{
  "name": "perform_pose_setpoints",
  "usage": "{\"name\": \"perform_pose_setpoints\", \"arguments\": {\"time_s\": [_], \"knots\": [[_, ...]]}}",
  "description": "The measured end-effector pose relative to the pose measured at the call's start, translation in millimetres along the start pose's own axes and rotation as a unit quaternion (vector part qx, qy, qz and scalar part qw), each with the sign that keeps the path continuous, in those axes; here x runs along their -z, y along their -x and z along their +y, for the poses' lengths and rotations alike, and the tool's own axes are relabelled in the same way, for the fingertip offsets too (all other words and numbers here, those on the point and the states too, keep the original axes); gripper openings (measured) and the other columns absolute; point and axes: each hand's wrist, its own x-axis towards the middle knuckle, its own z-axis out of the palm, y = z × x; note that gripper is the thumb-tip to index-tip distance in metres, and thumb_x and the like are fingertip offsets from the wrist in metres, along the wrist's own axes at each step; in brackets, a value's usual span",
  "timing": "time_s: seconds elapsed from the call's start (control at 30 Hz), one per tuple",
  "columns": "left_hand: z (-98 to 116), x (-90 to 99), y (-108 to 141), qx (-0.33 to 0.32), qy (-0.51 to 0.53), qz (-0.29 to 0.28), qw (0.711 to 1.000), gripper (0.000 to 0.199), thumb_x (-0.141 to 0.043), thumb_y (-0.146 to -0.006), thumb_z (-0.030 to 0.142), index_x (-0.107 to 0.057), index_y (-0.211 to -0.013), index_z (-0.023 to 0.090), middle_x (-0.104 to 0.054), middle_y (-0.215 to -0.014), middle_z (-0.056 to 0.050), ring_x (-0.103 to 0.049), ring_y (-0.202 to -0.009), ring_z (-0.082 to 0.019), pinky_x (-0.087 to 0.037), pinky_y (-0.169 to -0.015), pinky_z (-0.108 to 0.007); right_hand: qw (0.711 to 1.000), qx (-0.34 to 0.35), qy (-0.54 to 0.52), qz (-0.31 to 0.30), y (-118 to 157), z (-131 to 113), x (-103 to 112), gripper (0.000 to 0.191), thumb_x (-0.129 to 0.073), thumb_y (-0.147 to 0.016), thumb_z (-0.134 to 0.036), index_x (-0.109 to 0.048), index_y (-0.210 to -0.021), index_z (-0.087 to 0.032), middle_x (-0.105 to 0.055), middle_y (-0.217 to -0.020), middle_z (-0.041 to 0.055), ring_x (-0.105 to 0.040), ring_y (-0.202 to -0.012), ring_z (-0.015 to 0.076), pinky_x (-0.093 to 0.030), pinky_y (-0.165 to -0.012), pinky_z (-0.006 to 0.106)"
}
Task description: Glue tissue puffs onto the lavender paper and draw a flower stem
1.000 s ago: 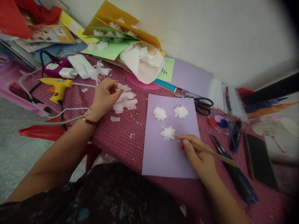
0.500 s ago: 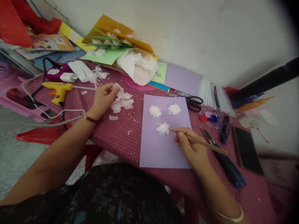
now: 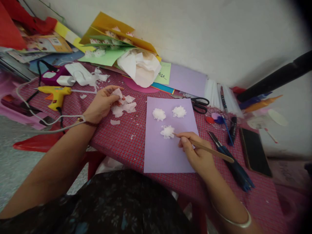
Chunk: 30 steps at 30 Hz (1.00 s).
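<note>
A wooden stick (image 3: 212, 151) was gripped in the right hand (image 3: 198, 154), its tip held at the edge of the lowest of three white paper flowers (image 3: 167, 132) set out on a purple card (image 3: 159, 157), as a thin scrap (image 3: 117, 93) was pinched in the left hand (image 3: 101, 103) above torn paper (image 3: 128, 106) on a checked tablecloth (image 3: 117, 146). Whether the flower was actually touched by the tip could not be told. Petals could be crushed or the flower knocked askew, it was judged, if the stick were pressed too hard; with the left hand kept off the card, the whole sheet might be dragged by a sideways push. The scrap, seemingly flimsy, could be ripped by too tight a pinch, and the loose pieces scattered by a careless sweep. A white cable (image 3: 65, 116) by the left wrist might be snagged if that arm were pulled back, while a knife (image 3: 232, 165), its blade exposed near the right hand, could be brushed in an outward swing.
</note>
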Motion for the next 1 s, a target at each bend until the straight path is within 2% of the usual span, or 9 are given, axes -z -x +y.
{"name": "perform_pose_setpoints", "arguments": {"time_s": [0.1,0.3,0.5,0.8,1.0], "knots": [[-2,2.0,1,0.0,-0.008,-0.003,1.0,0.015,-0.073,-0.076,0.021,-0.06,-0.083,0.018,-0.062,-0.066,0.0,-0.054,-0.052,-0.01,-0.039,-0.052,-0.025,1.0,0.001,0.004,0.0,0,0,0,0.019,-0.049,-0.096,-0.026,-0.068,-0.1,-0.022,-0.065,-0.071,-0.0008,-0.059,-0.06,0.0113,-0.046,-0.055,0.024],[-1,4.1,4,-0.002,-0.077,-0.007,0.997,0.029,-0.069,-0.084,0.04,-0.058,-0.069,0.017,-0.057,-0.06,0.0,-0.047,-0.049,-0.009,-0.031,-0.046,-0.025,1.0,-0.009,0.014,-0.008,0,3,0,0.019,-0.05,-0.096,-0.027,-0.068,-0.1,-0.023,-0.065,-0.071,-0.0014,-0.059,-0.061,0.0114,-0.046,-0.057,0.024],[5,0.2,7,0.0,-0.117,-0.014,0.993,0.035,-0.067,-0.084,0.041,-0.052,-0.06,0.019,-0.046,-0.049,0.003,-0.038,-0.043,-0.008,-0.025,-0.044,-0.027,1.0,-0.019,0.013,-0.012,0,5,0,0.019,-0.05,-0.097,-0.028,-0.068,-0.102,-0.023,-0.063,-0.071,-0.0018,-0.06,-0.063,0.0116,-0.047,-0.06,0.025],[8,-3.9,8,-0.002,-0.118,-0.007,0.993,0.024,-0.066,-0.084,0.028,-0.053,-0.065,0.019,-0.048,-0.052,0.004,-0.037,-0.045,-0.008,-0.025,-0.047,-0.028,1.0,-0.019,0.008,-0.013,-1,5,0,0.02,-0.049,-0.097,-0.03,-0.067,-0.102,-0.023,-0.063,-0.071,-0.0007,-0.059,-0.063,0.013,-0.048,-0.062,0.027],[6,-3.4,7,0.007,-0.116,-0.004,0.993,0.024,-0.064,-0.087,0.023,-0.051,-0.068,0.018,-0.047,-0.051,0.005,-0.036,-0.045,-0.007,-0.023,-0.049,-0.029,1.0,-0.012,0.013,-0.007,-1,-1,0,0.022,-0.048,-0.097,-0.031,-0.067,-0.1,-0.021,-0.064,-0.071,0.0005,-0.059,-0.061,0.0134,-0.049,-0.06,0.028]]}}
